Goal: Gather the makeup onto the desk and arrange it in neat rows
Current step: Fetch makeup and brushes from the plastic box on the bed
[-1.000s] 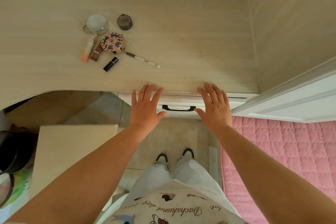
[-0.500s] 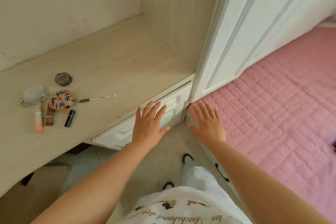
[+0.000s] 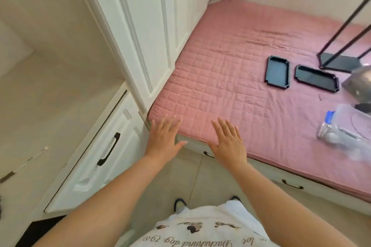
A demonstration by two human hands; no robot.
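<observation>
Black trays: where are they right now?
In the head view, both black trays lie side by side on the pink bed cover, upper right, beside the black stand base.

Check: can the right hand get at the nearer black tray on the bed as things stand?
Probably yes, with a lean. The right hand is open and empty at the bed's near edge; only bare pink quilt lies between it and the nearer black tray.

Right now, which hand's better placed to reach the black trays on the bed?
Right hand: open, empty, already over the pink bed, on the side of the black trays. Left hand hangs open nearer the wardrobe.
</observation>
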